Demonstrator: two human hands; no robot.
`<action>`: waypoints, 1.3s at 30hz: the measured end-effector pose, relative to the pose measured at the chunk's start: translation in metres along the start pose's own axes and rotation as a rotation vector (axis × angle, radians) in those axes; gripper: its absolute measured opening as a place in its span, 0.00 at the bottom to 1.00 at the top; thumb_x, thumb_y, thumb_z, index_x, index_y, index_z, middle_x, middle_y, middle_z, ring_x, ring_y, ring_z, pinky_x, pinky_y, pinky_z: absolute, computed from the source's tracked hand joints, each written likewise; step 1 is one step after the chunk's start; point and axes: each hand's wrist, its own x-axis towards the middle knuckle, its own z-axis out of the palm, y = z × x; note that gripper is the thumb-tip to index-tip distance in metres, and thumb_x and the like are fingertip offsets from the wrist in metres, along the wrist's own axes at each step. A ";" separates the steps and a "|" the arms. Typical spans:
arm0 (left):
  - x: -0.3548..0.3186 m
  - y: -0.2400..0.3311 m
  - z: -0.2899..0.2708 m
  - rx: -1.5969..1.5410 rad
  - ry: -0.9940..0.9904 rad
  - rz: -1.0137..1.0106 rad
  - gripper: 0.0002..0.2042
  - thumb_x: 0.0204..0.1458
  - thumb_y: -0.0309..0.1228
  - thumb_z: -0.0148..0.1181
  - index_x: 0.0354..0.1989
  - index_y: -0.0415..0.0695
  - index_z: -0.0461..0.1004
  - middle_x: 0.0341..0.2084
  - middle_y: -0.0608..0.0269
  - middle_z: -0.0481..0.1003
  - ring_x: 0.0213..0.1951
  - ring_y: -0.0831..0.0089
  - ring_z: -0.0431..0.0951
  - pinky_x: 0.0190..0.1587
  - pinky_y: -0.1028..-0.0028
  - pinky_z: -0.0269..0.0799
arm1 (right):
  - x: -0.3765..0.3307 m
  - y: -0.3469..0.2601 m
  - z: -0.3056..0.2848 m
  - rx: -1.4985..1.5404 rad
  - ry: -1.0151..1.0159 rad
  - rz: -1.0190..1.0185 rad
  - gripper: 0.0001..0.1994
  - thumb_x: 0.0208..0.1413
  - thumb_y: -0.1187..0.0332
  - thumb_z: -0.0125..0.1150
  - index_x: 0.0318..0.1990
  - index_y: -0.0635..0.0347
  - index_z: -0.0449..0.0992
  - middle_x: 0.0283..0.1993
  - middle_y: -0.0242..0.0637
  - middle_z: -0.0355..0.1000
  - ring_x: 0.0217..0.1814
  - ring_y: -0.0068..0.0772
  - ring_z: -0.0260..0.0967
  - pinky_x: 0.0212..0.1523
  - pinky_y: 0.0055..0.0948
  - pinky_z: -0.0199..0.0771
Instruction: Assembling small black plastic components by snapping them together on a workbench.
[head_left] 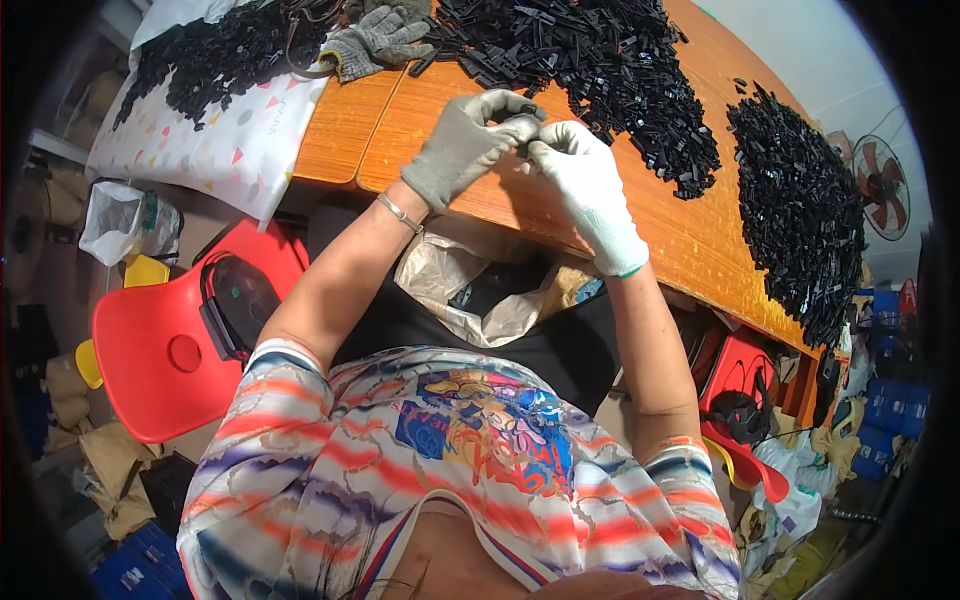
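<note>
My left hand [468, 145], in a grey glove, and my right hand [582, 178], in a white glove, meet above the near edge of the wooden table. Both are closed, fingertips pinched together around a small black plastic part [523, 150], mostly hidden by the gloves. Just beyond them lies a big heap of loose black plastic parts [590, 60]. Below my hands, an open paper-lined bag [440, 275] sits at my lap with dark contents inside.
More black parts form piles on the right of the table [800, 210] and on a patterned sheet [240, 155] at the left. Grey gloves [375, 45] lie at the back. A red chair [150, 350] stands left, another red chair [735, 375] right, and a fan [880, 185] far right.
</note>
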 end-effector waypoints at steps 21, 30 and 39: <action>-0.018 -0.011 0.012 -0.748 0.014 -0.243 0.11 0.64 0.38 0.45 0.43 0.42 0.67 0.29 0.71 0.68 0.25 0.86 0.66 0.24 0.87 0.62 | 0.005 -0.022 0.001 0.131 0.059 -0.060 0.12 0.57 0.69 0.60 0.45 0.66 0.77 0.32 0.31 0.75 0.28 0.14 0.67 0.31 0.16 0.68; -0.020 -0.006 0.006 -0.707 -0.061 -0.244 0.08 0.64 0.35 0.44 0.37 0.45 0.64 0.27 0.70 0.67 0.21 0.88 0.63 0.21 0.90 0.57 | 0.008 -0.021 0.012 -0.015 0.174 -0.187 0.12 0.57 0.72 0.57 0.48 0.65 0.76 0.36 0.33 0.77 0.31 0.18 0.71 0.35 0.18 0.71; -0.023 0.001 0.006 -0.549 -0.036 -0.153 0.08 0.64 0.35 0.44 0.35 0.46 0.64 0.23 0.71 0.64 0.18 0.89 0.57 0.19 0.89 0.51 | 0.006 -0.025 0.017 0.040 0.204 -0.222 0.11 0.58 0.73 0.57 0.47 0.66 0.76 0.37 0.36 0.77 0.34 0.20 0.73 0.36 0.18 0.71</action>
